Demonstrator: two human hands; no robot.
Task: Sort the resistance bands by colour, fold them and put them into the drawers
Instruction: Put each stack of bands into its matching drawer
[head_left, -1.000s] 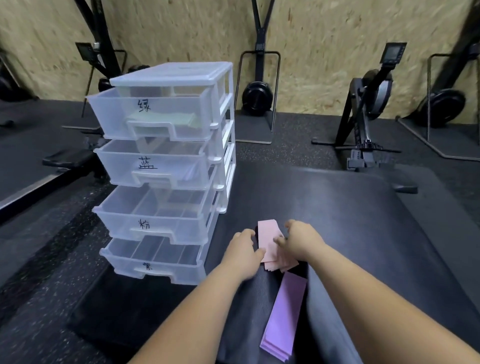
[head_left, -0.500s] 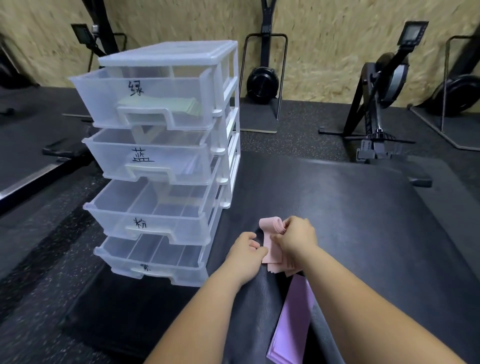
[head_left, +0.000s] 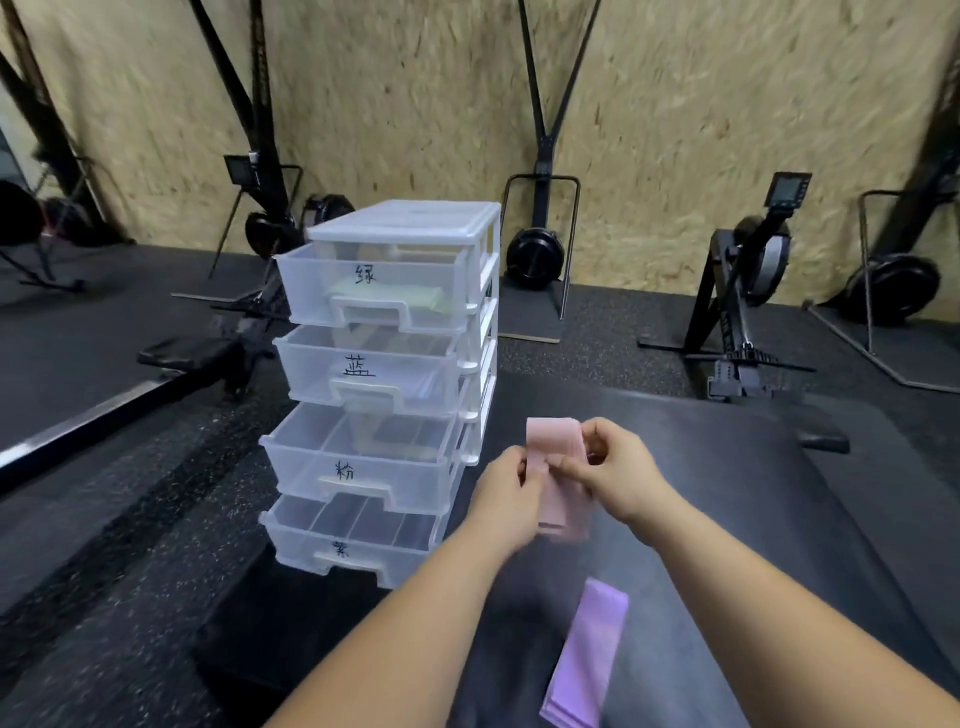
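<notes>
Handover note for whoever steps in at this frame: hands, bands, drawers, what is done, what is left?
Hands: left hand and right hand both pinch the pink band, part-folded, above the mat.
Purple band lies on the mat, untouched.
Done: green drawer holds green bands; blue drawer contents unclear.
Left: finish folding pink, into pink drawer; then purple, into purple drawer. All four drawers are pulled out.

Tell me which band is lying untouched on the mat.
The purple band, flat on the mat; the pink band is gripped by the left hand and right hand.
</notes>
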